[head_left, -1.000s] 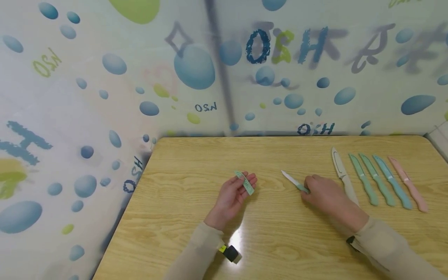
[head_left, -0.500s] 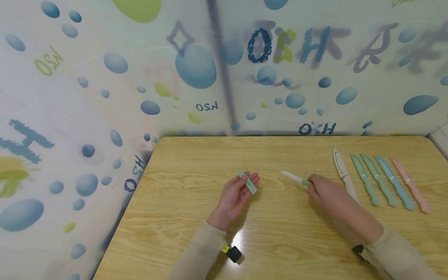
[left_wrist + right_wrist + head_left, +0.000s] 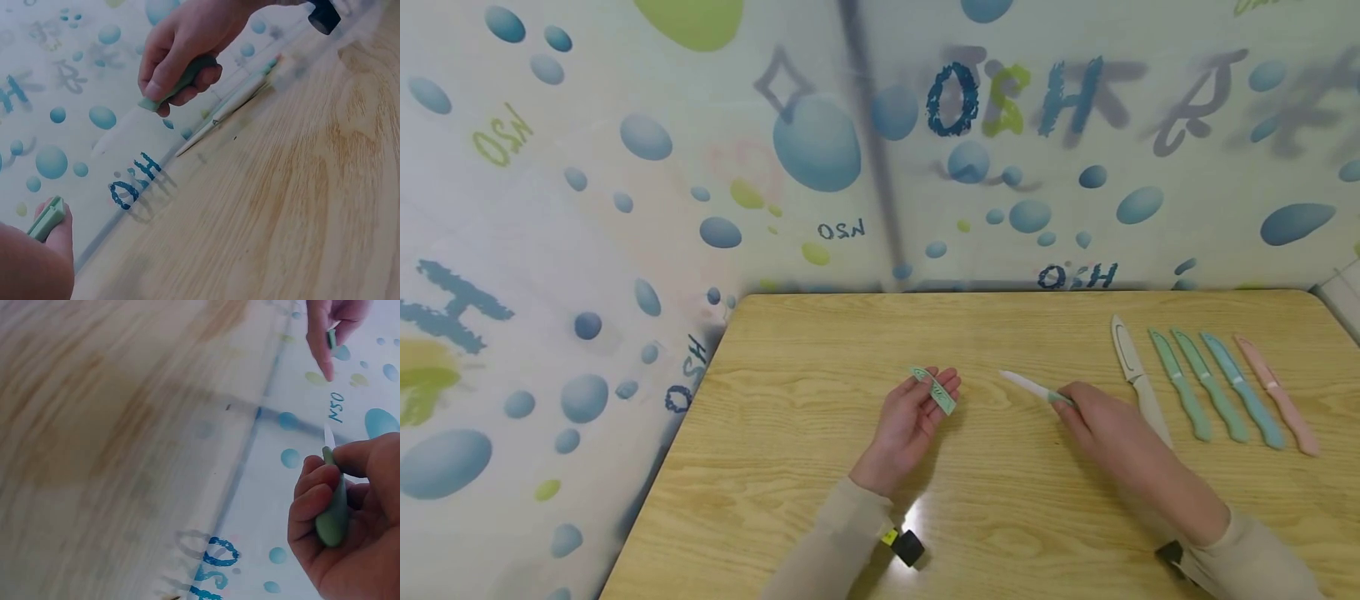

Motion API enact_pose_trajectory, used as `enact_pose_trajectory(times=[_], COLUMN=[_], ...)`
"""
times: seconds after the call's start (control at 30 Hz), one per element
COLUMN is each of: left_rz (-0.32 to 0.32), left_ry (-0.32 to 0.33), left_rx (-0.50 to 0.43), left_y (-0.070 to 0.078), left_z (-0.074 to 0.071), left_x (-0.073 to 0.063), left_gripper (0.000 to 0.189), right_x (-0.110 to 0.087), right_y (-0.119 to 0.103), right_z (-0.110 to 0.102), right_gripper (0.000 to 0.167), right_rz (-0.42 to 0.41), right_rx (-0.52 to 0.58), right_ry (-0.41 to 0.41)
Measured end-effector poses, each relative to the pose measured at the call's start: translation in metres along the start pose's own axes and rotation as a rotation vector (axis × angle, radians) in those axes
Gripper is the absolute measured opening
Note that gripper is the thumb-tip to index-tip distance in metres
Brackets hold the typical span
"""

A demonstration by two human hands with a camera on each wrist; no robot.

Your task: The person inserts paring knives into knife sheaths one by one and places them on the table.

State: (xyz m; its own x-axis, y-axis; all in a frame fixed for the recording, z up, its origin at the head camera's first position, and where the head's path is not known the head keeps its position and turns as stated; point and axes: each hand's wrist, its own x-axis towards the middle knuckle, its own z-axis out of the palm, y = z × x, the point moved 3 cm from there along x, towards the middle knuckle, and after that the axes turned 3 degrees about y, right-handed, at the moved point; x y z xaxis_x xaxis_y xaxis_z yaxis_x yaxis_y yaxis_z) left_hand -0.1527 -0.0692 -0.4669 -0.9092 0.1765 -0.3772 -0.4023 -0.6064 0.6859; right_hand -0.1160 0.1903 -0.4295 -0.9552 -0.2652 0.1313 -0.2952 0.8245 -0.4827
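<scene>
My left hand (image 3: pixel 902 429) is palm up above the table, thumb pinching a pale green patterned knife sheath (image 3: pixel 937 394) against the fingers. To its right, my right hand (image 3: pixel 1108 425) grips a small knife by its green handle (image 3: pixel 332 515). The bare white blade (image 3: pixel 1024 383) points left toward the sheath, with a gap between them. In the left wrist view the sheath (image 3: pixel 47 220) shows edge-on, with a groove along it. My right fingers curl round the handle (image 3: pixel 187 78) there, its butt end showing past them.
A cream knife (image 3: pixel 1131 354), two green knives (image 3: pixel 1182 383) (image 3: pixel 1213 387), a blue knife (image 3: pixel 1245 392) and a pink knife (image 3: pixel 1277 396) lie in a row at the right of the wooden table (image 3: pixel 775 375). A patterned wall (image 3: pixel 925 200) stands behind.
The left hand has shifted slightly right with the sheath. The right hand has moved a little right and down, and the knife blade has turned in view.
</scene>
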Motion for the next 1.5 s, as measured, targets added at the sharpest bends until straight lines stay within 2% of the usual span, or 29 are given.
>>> enact_pose_trajectory(times=[0.23, 0.47, 0.73, 1.03, 1.5], left_rz=[0.006, 0.024, 0.042, 0.056, 0.050], left_ry=[0.011, 0.025, 0.007, -0.007, -0.025], left_rx=[-0.020, -0.021, -0.008, -0.021, -0.055], left_y=[-0.004, -0.005, -0.008, -0.012, -0.016], left_z=[0.004, 0.008, 0.008, 0.010, 0.012], left_x=[0.001, 0.000, 0.000, -0.002, -0.004], left_gripper=[0.042, 0.036, 0.029, 0.014, 0.013], right_x=[-0.006, -0.011, -0.014, -0.014, -0.013], right_y=[-0.008, -0.016, -0.021, -0.025, -0.028], right_z=[-0.004, -0.003, 0.001, 0.010, 0.016], right_gripper=[0.017, 0.021, 0.021, 0.014, 0.012], right_rz=[-0.032, -0.001, 0.011, -0.020, -0.007], right_rx=[0.012, 0.068, 0.127, 0.118, 0.114], right_ry=[0.023, -0.011, -0.034, -0.020, -0.014])
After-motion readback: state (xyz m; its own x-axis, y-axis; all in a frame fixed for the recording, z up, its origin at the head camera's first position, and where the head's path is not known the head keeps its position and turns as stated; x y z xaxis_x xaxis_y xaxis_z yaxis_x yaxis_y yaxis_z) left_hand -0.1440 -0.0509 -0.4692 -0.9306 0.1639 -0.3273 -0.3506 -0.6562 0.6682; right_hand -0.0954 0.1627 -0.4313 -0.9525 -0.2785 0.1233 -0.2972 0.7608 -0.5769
